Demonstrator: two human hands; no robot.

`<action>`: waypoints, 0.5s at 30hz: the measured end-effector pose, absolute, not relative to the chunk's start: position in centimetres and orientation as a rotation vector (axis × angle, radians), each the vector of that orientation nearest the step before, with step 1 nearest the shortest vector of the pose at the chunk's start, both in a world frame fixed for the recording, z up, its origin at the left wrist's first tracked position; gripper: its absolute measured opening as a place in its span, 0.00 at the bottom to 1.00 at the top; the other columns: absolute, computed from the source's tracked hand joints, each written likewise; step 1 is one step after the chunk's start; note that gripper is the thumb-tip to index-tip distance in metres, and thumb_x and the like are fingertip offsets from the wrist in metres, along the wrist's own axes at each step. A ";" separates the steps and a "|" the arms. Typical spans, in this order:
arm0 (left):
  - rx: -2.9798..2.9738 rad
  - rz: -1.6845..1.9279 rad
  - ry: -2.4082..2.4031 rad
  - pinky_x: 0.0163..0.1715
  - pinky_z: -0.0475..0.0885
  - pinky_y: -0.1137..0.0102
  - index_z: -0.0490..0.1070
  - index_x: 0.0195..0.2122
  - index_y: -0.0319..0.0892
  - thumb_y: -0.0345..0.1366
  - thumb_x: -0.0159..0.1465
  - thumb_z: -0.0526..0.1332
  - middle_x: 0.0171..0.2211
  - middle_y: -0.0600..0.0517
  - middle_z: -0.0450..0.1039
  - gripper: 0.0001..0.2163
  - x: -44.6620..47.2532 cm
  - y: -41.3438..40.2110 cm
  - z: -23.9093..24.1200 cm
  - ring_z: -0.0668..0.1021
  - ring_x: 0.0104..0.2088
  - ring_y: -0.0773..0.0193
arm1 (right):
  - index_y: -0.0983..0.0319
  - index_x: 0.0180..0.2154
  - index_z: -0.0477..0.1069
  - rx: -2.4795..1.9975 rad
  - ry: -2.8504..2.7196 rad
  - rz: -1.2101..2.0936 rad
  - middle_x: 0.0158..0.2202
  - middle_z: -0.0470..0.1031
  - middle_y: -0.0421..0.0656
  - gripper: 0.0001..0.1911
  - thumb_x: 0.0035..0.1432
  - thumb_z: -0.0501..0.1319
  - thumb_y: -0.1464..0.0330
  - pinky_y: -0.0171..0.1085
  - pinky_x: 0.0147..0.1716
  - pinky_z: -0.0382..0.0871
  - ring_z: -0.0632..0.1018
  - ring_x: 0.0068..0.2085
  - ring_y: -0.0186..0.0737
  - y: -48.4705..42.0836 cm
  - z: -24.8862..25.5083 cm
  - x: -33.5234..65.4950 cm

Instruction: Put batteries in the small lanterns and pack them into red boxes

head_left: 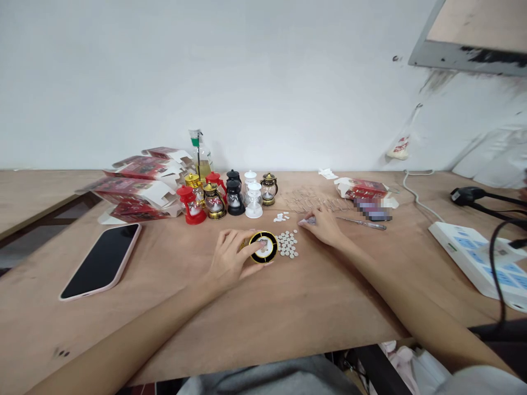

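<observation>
My left hand [231, 253] grips a small lantern [275, 248], tipped so that its round black base with a gold rim and a pale centre faces me. The thumb lies across the base, and the rest of the lantern is mostly hidden by the fingers. To the right, my right hand [325, 226] has its fingers closed at a small whitish piece [308, 221], too small to name. Between the hands lie many small round pale discs [288, 244]. Behind them is a little heap of white pieces [281, 217].
Red, black, white and gold mini lanterns [253, 202] stand behind. Folded red boxes [135, 189] and a phone [101, 262] lie left. A bottle [202, 159] is at the wall. Wire handles [317, 202], a pen-like tool [364, 223] and a power strip [480, 263] are right.
</observation>
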State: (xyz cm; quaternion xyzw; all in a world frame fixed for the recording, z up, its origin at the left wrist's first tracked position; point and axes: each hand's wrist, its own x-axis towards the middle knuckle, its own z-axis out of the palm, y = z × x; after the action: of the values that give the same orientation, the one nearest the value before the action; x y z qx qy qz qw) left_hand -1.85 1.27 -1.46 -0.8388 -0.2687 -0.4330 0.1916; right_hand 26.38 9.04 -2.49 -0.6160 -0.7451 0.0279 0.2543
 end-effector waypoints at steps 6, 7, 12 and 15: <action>-2.361 -1.184 -0.704 0.40 0.63 0.62 0.63 0.46 0.45 0.43 0.61 0.61 0.44 0.44 0.74 0.15 -1.9 1.3 -1.6 0.75 0.41 0.58 | 0.62 0.29 0.71 -1.515 -1.914 0.118 0.35 0.73 0.46 0.08 0.51 0.63 0.63 0.46 0.45 0.61 0.70 0.44 0.49 8.7 -2.0 26.0; -2.357 -1.184 -0.701 0.40 0.63 0.62 0.64 0.46 0.45 0.43 0.62 0.61 0.44 0.44 0.74 0.14 -1.9 1.3 -1.6 0.75 0.41 0.58 | 0.62 0.29 0.70 -1.457 -1.869 0.164 0.33 0.73 0.45 0.08 0.52 0.63 0.63 0.45 0.43 0.63 0.71 0.42 0.47 8.5 -1.8 25.7; -2.336 -1.254 -0.777 0.38 0.63 0.64 0.62 0.48 0.45 0.44 0.60 0.63 0.42 0.45 0.75 0.18 -1.7 1.3 -1.5 0.75 0.38 0.60 | 0.61 0.33 0.67 -1.068 -1.486 0.644 0.26 0.71 0.38 0.15 0.48 0.67 0.59 0.36 0.28 0.67 0.73 0.28 0.36 6.2 -0.2 23.0; -2.335 -1.306 -0.820 0.37 0.63 0.65 0.60 0.48 0.43 0.44 0.58 0.65 0.41 0.45 0.76 0.21 -1.6 1.3 -1.5 0.76 0.36 0.60 | 0.61 0.29 0.69 -0.852 -1.387 0.814 0.24 0.71 0.37 0.13 0.47 0.69 0.62 0.32 0.21 0.66 0.71 0.23 0.31 4.0 0.8 21.0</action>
State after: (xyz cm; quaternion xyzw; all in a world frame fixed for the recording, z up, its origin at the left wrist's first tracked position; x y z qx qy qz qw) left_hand -1.62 1.27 -1.49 -0.8222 -0.2889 -0.4597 0.1709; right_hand 20.99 4.03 0.83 -0.3698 -0.6017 0.3529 0.6138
